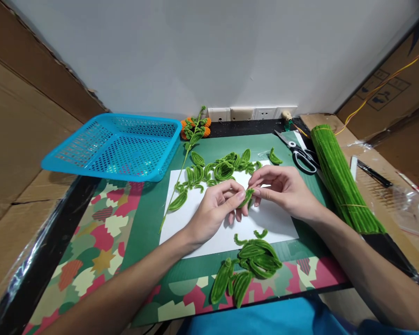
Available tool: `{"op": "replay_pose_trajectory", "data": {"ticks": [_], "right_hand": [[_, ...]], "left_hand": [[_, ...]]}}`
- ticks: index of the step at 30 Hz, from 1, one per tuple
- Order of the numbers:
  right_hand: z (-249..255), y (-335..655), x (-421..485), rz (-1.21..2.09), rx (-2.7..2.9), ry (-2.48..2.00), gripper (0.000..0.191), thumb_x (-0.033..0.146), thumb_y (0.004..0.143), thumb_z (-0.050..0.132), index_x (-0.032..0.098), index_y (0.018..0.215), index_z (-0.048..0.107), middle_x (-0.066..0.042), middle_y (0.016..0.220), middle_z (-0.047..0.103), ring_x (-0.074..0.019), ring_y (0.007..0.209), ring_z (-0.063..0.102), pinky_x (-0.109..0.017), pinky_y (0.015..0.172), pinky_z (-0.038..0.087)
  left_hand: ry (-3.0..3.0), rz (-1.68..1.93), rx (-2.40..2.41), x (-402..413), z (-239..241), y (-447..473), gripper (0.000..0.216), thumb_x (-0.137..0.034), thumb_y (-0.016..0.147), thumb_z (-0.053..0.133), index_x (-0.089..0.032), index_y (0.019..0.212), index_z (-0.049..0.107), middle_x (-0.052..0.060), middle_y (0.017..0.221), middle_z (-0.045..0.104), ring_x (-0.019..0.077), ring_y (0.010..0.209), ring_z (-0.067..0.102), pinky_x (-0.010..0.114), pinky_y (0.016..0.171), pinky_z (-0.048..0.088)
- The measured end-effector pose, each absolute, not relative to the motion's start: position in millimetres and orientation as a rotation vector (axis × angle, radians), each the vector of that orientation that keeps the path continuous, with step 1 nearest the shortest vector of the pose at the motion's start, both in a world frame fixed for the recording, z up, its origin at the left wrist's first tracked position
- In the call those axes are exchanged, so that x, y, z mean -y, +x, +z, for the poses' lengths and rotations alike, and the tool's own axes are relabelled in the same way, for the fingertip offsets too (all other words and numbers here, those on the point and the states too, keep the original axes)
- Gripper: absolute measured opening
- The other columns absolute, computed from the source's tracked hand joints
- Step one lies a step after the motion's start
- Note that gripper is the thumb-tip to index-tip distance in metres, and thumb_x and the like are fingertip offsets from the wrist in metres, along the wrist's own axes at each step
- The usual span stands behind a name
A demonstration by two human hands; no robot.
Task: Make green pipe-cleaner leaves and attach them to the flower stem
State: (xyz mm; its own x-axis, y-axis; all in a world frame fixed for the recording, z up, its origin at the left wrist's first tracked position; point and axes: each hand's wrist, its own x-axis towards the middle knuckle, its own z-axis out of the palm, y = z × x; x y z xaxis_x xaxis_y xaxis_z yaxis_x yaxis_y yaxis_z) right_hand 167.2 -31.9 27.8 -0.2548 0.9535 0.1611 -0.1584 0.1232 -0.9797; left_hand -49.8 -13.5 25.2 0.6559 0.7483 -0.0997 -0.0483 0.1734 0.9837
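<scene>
My left hand (218,207) and my right hand (282,188) meet over a white sheet of paper (272,223), both pinching one small green pipe-cleaner leaf (246,198) between the fingertips. Several finished green leaves (223,170) lie at the far edge of the paper. A second pile of green leaves (247,270) rests near the table's front edge. A long green stem with orange flowers (194,128) lies diagonally at the paper's left.
A blue plastic basket (115,146) stands at the back left. Scissors (300,153) and a bundle of green pipe cleaners (338,179) lie at the right. A green cutting mat (153,204) covers the patterned tabletop. Cardboard walls flank both sides.
</scene>
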Motion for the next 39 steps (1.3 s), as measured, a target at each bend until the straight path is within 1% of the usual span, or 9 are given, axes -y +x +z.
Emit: {"op": "replay_pose_trajectory", "data": {"ticks": [8, 15, 18, 20, 24, 26, 29, 33, 39], "right_hand": [[28, 170, 32, 1.415, 1.330, -0.918, 0.023, 0.033, 0.087, 0.090, 0.015, 0.094, 0.077, -0.004, 0.086, 0.074, -0.0142, 0.068, 0.072, -0.027, 0.066, 0.061], [31, 174, 32, 1.462, 1.365, -0.938, 0.022, 0.034, 0.090, 0.087, 0.016, 0.096, 0.078, -0.005, 0.086, 0.075, -0.0157, 0.071, 0.073, -0.029, 0.069, 0.061], [33, 175, 33, 1.455, 1.379, -0.965, 0.021, 0.035, 0.093, 0.083, 0.016, 0.099, 0.078, -0.006, 0.089, 0.076, -0.0162, 0.074, 0.073, -0.030, 0.072, 0.061], [33, 174, 34, 1.417, 1.397, -0.989, 0.021, 0.034, 0.092, 0.085, 0.016, 0.101, 0.078, -0.006, 0.093, 0.076, -0.0162, 0.076, 0.073, -0.030, 0.074, 0.061], [33, 171, 35, 1.362, 1.401, -1.063, 0.027, 0.039, 0.091, 0.084, 0.017, 0.107, 0.077, -0.006, 0.099, 0.076, -0.0176, 0.082, 0.073, -0.031, 0.078, 0.061], [33, 171, 34, 1.376, 1.423, -1.105, 0.028, 0.043, 0.093, 0.082, 0.017, 0.104, 0.078, -0.006, 0.095, 0.076, -0.0177, 0.080, 0.072, -0.031, 0.077, 0.060], [32, 173, 33, 1.419, 1.494, -1.121, 0.029, 0.045, 0.098, 0.076, 0.016, 0.096, 0.079, -0.005, 0.082, 0.075, -0.0168, 0.074, 0.069, -0.029, 0.073, 0.055], [30, 174, 33, 1.428, 1.497, -1.103, 0.029, 0.043, 0.099, 0.074, 0.015, 0.094, 0.078, -0.004, 0.075, 0.073, -0.0162, 0.072, 0.068, -0.028, 0.072, 0.053], [28, 173, 32, 1.437, 1.507, -1.120, 0.024, 0.037, 0.099, 0.073, 0.015, 0.089, 0.074, -0.002, 0.070, 0.069, -0.0150, 0.067, 0.064, -0.028, 0.071, 0.052]], "left_hand": [[1.304, 0.608, -0.668, 12, 22, -50, 0.025, -0.038, 0.101, 0.071, -0.014, 0.095, 0.073, 0.003, 0.074, 0.073, 0.0102, 0.054, 0.059, 0.021, 0.049, 0.045], [1.365, 0.552, -0.710, 12, 22, -51, 0.033, -0.039, 0.103, 0.068, -0.013, 0.086, 0.076, 0.004, 0.076, 0.073, 0.0094, 0.057, 0.059, 0.021, 0.052, 0.046], [1.417, 0.603, -0.758, 14, 20, -50, 0.028, -0.035, 0.103, 0.069, -0.013, 0.086, 0.075, 0.003, 0.077, 0.073, 0.0082, 0.059, 0.059, 0.020, 0.056, 0.048], [1.462, 0.656, -0.783, 14, 18, -49, 0.022, -0.031, 0.102, 0.070, -0.014, 0.090, 0.076, 0.002, 0.077, 0.073, 0.0079, 0.060, 0.059, 0.019, 0.057, 0.048], [1.528, 0.745, -0.819, 14, 18, -47, 0.016, -0.028, 0.102, 0.069, -0.016, 0.095, 0.078, 0.001, 0.077, 0.073, 0.0091, 0.064, 0.062, 0.019, 0.058, 0.049], [1.577, 0.783, -0.838, 15, 19, -47, 0.016, -0.028, 0.102, 0.069, -0.016, 0.095, 0.077, 0.001, 0.079, 0.075, 0.0106, 0.069, 0.066, 0.020, 0.061, 0.051], [1.724, 0.823, -0.886, 16, 19, -47, 0.014, -0.027, 0.103, 0.067, -0.017, 0.100, 0.077, 0.001, 0.088, 0.078, 0.0128, 0.076, 0.071, 0.022, 0.064, 0.052], [2.011, 0.911, -0.946, 18, 12, -50, 0.010, -0.025, 0.103, 0.069, -0.019, 0.104, 0.077, 0.001, 0.095, 0.078, 0.0130, 0.075, 0.067, 0.026, 0.063, 0.050], [2.412, 0.958, -0.815, 15, 10, -54, 0.012, -0.019, 0.105, 0.065, -0.016, 0.109, 0.076, 0.005, 0.096, 0.078, 0.0192, 0.088, 0.068, 0.033, 0.079, 0.052]]}}
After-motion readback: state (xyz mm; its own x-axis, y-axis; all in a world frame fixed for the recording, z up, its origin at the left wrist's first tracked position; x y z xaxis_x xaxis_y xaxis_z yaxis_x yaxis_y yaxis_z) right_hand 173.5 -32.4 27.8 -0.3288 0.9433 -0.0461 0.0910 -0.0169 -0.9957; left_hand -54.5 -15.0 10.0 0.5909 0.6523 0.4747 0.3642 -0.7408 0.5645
